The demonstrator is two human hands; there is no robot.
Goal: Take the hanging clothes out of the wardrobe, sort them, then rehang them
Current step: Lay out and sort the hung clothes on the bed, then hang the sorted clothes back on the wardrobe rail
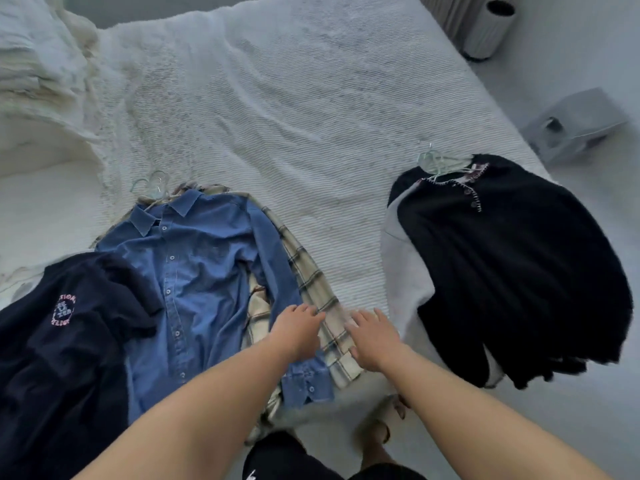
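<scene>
A blue denim shirt (194, 271) lies on top of a cream plaid shirt (311, 282) on the white bed (294, 116), both on pale hangers (152, 187). A dark navy garment (62, 341) with a pink round logo lies at the left. At the right a black cardigan (519, 271) on a hanger (433, 162) lies over a white garment (401, 271). My left hand (298, 330) rests flat on the denim sleeve and plaid cloth, fingers straight. My right hand (372, 337) lies flat on the plaid shirt's edge, fingers spread.
A heap of cream bedding (41, 81) fills the bed's far left. Beyond the bed's right edge stand a ribbed white cylinder (490, 27) and a grey box (575, 123) on the floor. My feet (377, 431) show below, beside the bed.
</scene>
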